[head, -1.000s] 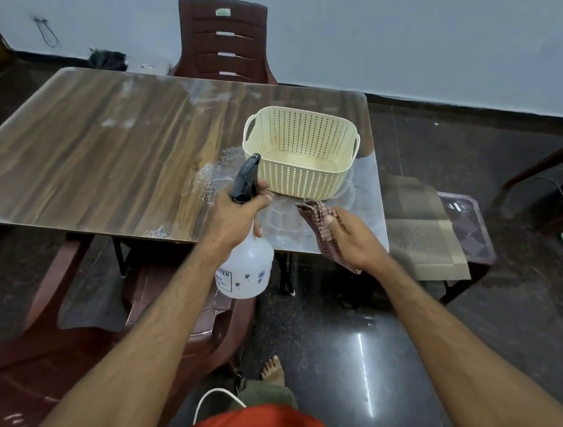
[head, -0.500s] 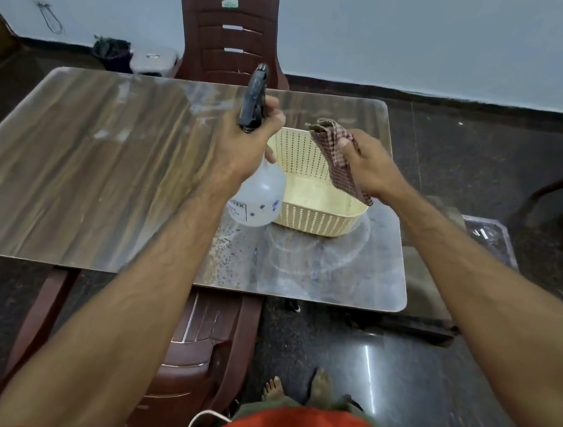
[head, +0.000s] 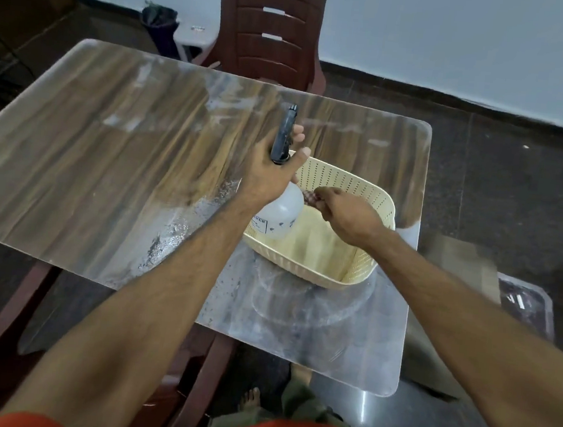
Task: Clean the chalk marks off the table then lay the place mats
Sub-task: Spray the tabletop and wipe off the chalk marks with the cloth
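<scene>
Head view — both hands over the basket (head: 363,273) on the table (head: 89,160).
Left hand (head: 270,174) grips a spray bottle (head: 278,213); right hand (head: 348,214) — fingers curled round a cloth (head: 309,196).

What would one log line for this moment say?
left hand: grips spray bottle | right hand: holds cloth over basket | table: chalk marks remain

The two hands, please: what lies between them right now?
In the head view, the spray bottle's clear body, gripped by the left hand, and the checked cloth pinched by the right hand, above the basket.
</scene>
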Action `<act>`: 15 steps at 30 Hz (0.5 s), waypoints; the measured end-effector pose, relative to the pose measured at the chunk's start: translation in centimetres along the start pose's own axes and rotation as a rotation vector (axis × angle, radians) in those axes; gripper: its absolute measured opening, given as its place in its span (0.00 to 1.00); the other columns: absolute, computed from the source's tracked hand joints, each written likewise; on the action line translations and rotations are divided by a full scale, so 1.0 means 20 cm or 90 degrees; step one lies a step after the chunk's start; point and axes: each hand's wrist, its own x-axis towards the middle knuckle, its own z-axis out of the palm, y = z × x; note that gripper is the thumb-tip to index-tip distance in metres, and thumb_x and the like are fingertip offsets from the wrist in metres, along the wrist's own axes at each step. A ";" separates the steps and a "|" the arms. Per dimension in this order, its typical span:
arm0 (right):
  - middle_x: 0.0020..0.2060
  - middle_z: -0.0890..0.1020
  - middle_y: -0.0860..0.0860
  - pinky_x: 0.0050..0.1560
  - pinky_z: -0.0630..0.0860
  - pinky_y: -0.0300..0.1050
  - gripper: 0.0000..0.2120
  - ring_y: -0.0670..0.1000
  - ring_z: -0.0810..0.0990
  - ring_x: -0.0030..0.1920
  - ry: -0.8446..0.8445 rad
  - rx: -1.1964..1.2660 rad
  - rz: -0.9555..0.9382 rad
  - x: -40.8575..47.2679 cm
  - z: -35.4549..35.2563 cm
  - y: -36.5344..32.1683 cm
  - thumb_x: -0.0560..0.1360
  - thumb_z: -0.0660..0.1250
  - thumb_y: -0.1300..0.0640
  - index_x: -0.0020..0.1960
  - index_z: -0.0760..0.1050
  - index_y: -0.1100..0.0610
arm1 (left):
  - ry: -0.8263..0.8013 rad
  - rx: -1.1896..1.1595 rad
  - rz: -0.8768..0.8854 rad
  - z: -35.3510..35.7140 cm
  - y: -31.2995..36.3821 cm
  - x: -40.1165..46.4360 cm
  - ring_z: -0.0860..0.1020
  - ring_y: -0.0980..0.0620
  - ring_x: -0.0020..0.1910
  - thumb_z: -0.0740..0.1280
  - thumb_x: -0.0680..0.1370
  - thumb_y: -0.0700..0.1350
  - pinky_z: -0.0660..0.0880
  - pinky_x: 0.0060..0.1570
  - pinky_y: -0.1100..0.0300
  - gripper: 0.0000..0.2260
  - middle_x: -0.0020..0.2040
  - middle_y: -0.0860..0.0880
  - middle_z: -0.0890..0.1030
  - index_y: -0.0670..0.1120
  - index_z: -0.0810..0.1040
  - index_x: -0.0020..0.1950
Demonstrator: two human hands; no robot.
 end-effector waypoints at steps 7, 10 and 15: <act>0.53 0.81 0.55 0.51 0.73 0.50 0.13 0.59 0.79 0.54 -0.191 -0.119 -0.057 0.04 0.19 0.14 0.81 0.58 0.53 0.60 0.76 0.56 | -0.050 0.059 -0.073 0.05 -0.29 0.04 0.77 0.57 0.50 0.71 0.77 0.43 0.74 0.52 0.66 0.19 0.62 0.49 0.79 0.44 0.75 0.67; 0.54 0.80 0.54 0.48 0.74 0.48 0.12 0.57 0.79 0.55 -0.303 -0.124 -0.074 0.04 0.24 0.15 0.79 0.63 0.54 0.59 0.77 0.56 | -0.059 0.066 -0.108 0.07 -0.36 0.02 0.75 0.59 0.57 0.72 0.76 0.43 0.70 0.55 0.73 0.21 0.62 0.50 0.78 0.45 0.74 0.69; 0.55 0.79 0.52 0.54 0.77 0.50 0.14 0.54 0.79 0.55 -0.322 -0.115 -0.089 0.05 0.25 0.16 0.79 0.64 0.52 0.62 0.77 0.55 | -0.091 0.087 -0.129 0.06 -0.44 -0.02 0.78 0.60 0.41 0.73 0.75 0.42 0.74 0.50 0.69 0.22 0.53 0.52 0.79 0.48 0.74 0.67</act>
